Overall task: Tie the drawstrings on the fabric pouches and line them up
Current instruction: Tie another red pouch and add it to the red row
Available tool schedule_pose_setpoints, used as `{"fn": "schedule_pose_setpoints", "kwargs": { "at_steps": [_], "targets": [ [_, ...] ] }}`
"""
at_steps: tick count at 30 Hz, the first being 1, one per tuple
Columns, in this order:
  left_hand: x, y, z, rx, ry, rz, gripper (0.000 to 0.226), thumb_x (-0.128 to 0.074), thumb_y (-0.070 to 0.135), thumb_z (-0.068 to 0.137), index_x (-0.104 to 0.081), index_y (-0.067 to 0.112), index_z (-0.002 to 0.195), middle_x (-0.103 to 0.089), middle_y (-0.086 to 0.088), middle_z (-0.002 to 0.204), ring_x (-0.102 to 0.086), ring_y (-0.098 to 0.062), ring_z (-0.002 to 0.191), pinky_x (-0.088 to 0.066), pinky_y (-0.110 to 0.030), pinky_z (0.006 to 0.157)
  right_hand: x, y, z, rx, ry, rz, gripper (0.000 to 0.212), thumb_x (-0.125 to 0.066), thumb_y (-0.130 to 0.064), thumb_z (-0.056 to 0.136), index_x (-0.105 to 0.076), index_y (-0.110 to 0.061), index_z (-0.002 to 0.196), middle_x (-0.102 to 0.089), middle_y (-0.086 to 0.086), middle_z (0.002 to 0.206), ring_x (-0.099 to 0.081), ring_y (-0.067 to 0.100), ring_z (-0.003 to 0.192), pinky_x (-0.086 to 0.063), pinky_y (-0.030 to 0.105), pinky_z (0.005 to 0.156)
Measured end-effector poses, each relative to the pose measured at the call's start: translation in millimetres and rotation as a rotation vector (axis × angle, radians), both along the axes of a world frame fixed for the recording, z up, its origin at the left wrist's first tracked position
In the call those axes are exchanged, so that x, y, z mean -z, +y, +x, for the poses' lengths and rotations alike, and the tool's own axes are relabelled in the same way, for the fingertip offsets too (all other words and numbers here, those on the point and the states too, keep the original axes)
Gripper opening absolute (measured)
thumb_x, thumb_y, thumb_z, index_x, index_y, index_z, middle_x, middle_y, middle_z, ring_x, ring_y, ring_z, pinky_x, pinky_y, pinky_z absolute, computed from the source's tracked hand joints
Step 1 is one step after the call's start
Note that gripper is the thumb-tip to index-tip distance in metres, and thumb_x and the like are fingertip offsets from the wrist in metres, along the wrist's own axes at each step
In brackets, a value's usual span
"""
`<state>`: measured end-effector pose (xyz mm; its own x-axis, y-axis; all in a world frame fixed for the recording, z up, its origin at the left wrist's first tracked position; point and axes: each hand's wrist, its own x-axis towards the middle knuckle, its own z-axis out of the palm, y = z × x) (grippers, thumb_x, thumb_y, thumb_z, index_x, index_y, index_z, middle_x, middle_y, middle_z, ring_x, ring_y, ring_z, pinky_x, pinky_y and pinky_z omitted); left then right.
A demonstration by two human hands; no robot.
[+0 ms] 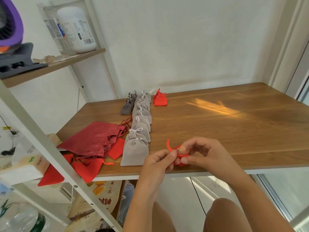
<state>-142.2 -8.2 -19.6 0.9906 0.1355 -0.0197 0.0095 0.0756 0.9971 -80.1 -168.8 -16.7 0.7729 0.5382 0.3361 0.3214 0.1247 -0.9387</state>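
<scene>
Over the table's front edge, my left hand (161, 160) pinches the red drawstring (168, 145) of a small red pouch (181, 155), whose loop sticks up above my fingers. My right hand (205, 154) grips the same pouch from the right, and both hands hide most of it. A row of several light grey tied pouches (139, 126) runs from the front edge toward the wall. Left of its far end lie a few dark grey tied pouches (127, 105). One tied red pouch (160, 98) stands right of the row's far end.
A heap of dark red and bright red pouches (93, 141) lies at the table's left front corner, some hanging over the edge. A white shelf frame (41, 136) crosses in front of it. The wooden table (225, 124) stretches to the right. My knees sit below the table edge.
</scene>
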Motion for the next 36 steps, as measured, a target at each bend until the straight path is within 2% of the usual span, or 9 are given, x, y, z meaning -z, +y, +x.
{"fn": "schedule_pose_setpoints", "kwargs": {
  "at_steps": [3,6,14,17,20,24,30,33,36],
  "targets": [
    [-1.5,1.2,-1.2,-0.017,0.018,-0.14,0.01,-0.064,0.017,0.081,-0.074,0.014,0.081,-0.065,-0.003,0.068,-0.048,-0.006,0.059,-0.042,-0.015,0.061,3.0,-1.5,2.4,0.013,-0.004,-0.101,0.038,-0.086,-0.006,0.064,-0.066,-0.025,0.091,-0.058,-0.005,0.073,-0.051,0.013,0.071,-0.042,0.023,0.067],
    [-2.6,0.6,-1.5,-0.006,0.002,-0.151,0.015,-0.067,0.027,0.076,-0.075,0.015,0.077,-0.066,-0.004,0.07,-0.048,-0.007,0.06,-0.043,-0.019,0.065,6.7,2.0,2.4,0.035,-0.022,-0.177,0.036,-0.083,-0.005,0.07,-0.063,-0.024,0.093,-0.057,-0.009,0.068,-0.047,0.013,0.065,-0.038,0.025,0.06],
    [-4.8,3.9,-6.2,0.113,-0.096,0.096,0.011,-0.073,0.02,0.068,-0.079,0.017,0.077,-0.075,-0.008,0.08,-0.068,-0.014,0.082,-0.053,-0.022,0.081,11.1,3.8,2.6,0.041,-0.162,-0.252,0.008,-0.073,-0.018,0.074,-0.068,-0.017,0.08,-0.062,-0.003,0.071,-0.05,0.008,0.062,-0.04,0.021,0.058],
    [-4.5,7.7,-5.4,0.041,-0.128,0.202,0.012,-0.077,0.02,0.067,-0.079,0.023,0.079,-0.075,-0.009,0.084,-0.068,-0.022,0.083,-0.054,-0.033,0.085,13.7,4.0,2.4,0.018,-0.181,-0.26,0.007,-0.069,-0.017,0.074,-0.065,-0.018,0.079,-0.062,0.002,0.074,-0.051,0.017,0.064,-0.044,0.034,0.059],
    [-4.9,10.9,-4.5,-0.045,-0.132,0.35,0.015,-0.079,0.012,0.073,-0.078,0.027,0.076,-0.074,0.001,0.079,-0.062,-0.01,0.074,-0.052,-0.027,0.077,15.1,4.4,2.8,0.019,-0.177,-0.259,0.01,-0.068,-0.015,0.073,-0.063,-0.022,0.078,-0.062,0.005,0.075,-0.053,0.024,0.067,-0.045,0.042,0.064],
    [-8.6,11.6,-6.4,-0.068,-0.16,0.539,0.027,-0.078,0.012,0.076,-0.071,0.039,0.081,-0.071,0.015,0.08,-0.056,0.003,0.07,-0.046,-0.011,0.068,14.5,4.6,3.2,0.014,-0.157,-0.244,0.012,-0.068,-0.014,0.074,-0.063,-0.025,0.076,-0.062,0.005,0.074,-0.052,0.02,0.066,-0.045,0.039,0.064],
    [-2.4,10.3,-1.1,-0.202,-0.275,0.778,0.025,-0.076,0.017,0.079,-0.065,0.039,0.074,-0.059,0.021,0.068,-0.049,-0.002,0.063,-0.038,-0.013,0.056,13.2,5.0,3.4,0.007,-0.065,-0.163,0.011,-0.067,-0.018,0.088,-0.069,-0.015,0.077,-0.061,-0.004,0.067,-0.049,0.009,0.064,-0.039,0.022,0.062],
    [3.5,6.1,0.8,-0.285,-0.349,0.768,0.015,-0.075,0.017,0.079,-0.066,0.029,0.077,-0.057,0.02,0.07,-0.048,-0.005,0.063,-0.038,-0.012,0.056,11.1,5.9,6.5,0.044,-0.011,-0.16,0.023,-0.062,-0.03,0.086,-0.071,-0.014,0.073,-0.06,-0.005,0.063,-0.046,0.007,0.06,-0.035,0.02,0.058],
    [9.0,-0.2,3.2,-0.345,-0.356,0.647,0.015,-0.074,0.014,0.08,-0.065,0.027,0.079,-0.058,0.012,0.071,-0.05,-0.009,0.062,-0.042,-0.015,0.057,11.5,10.4,9.0,0.036,0.026,-0.122,0.009,-0.071,-0.02,0.083,-0.068,-0.012,0.079,-0.066,-0.002,0.07,-0.052,0.008,0.063,-0.041,0.018,0.06]
  ]
}}
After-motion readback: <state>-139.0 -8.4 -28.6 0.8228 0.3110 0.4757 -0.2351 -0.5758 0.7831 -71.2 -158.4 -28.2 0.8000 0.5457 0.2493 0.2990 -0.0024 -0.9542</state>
